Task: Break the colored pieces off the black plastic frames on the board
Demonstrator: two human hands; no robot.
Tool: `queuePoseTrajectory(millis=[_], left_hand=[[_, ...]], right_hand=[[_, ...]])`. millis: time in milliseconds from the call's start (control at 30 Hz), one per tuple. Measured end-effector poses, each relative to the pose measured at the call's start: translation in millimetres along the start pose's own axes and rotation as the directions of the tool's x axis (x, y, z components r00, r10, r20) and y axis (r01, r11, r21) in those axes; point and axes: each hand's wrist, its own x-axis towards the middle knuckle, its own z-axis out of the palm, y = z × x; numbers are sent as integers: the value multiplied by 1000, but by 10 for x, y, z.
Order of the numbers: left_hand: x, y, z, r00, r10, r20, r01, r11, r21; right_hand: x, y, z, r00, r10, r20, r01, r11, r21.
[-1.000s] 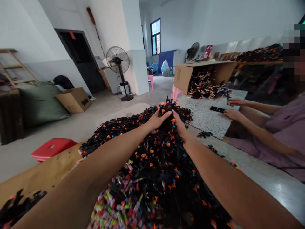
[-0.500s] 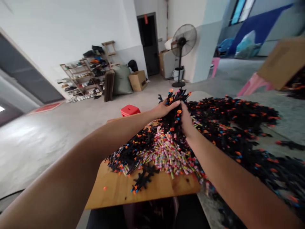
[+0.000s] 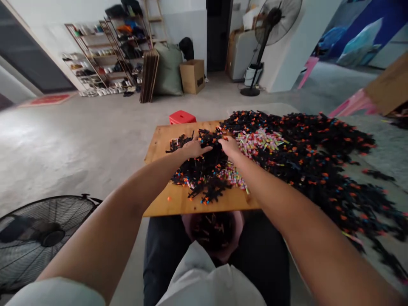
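Observation:
A big heap of small black plastic pieces (image 3: 306, 148) with orange and blue tips covers the table's right side. My left hand (image 3: 194, 148) and my right hand (image 3: 230, 145) press down together on a bunch of these black pieces (image 3: 207, 163) lying on a wooden board (image 3: 159, 144). Small multicoloured pieces (image 3: 259, 139) lie mixed in beside my right hand. A pink bowl (image 3: 216, 231) with several black pieces sits on my lap under the board's near edge.
A floor fan (image 3: 38, 233) stands at my lower left, a red stool (image 3: 182, 117) beyond the board. A standing fan (image 3: 270, 38), a cardboard box (image 3: 192, 75) and shelves (image 3: 102, 55) are at the back. Another cardboard box (image 3: 387, 87) is at far right.
Both hands carried the bunch from the top of the heap leftward and down onto the wooden board. My view swung left and down; the person at right is out of view.

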Motion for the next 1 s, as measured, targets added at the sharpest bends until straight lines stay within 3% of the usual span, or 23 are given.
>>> queuePoseTrajectory(millis=[67,167,333,400,500,567,633,767,867,1000], left_hand=[[-81,-34,124,1000,22,-19,-21,998,58],[-203,-85,242,994,40,-97,-33,997,75],[-446,-381,144,978,-36,-204,24,998,-62],[-634,-527,101,954,-19,-298,1,998,-61],[-1058,-603,243,880,144,-454,-148,989,27],[-1377,-502,495,876,301,-376,-301,952,60],[-1639,-302,802,899,397,-188,-387,918,87],[-1818,109,1246,960,275,-50,-265,952,155],[-1751,236,1330,980,199,-18,-192,962,197],[-1678,244,1292,973,230,-1,-226,957,183]], right_hand=[[-119,80,-153,999,2,-33,-5,995,-95],[-388,164,-374,988,-141,-69,110,935,-338],[-1116,381,-723,945,-308,-111,203,818,-538],[-1485,521,-829,945,-303,-121,179,791,-586],[-1953,711,-863,984,-170,-42,97,725,-682],[-2112,768,-798,995,-96,21,80,664,-744],[-2135,752,-702,999,-37,10,30,602,-798],[-1988,612,-573,992,103,-77,-121,549,-827],[-1925,563,-577,983,179,-48,-143,568,-810],[-1959,622,-671,984,179,-23,-125,587,-800]])
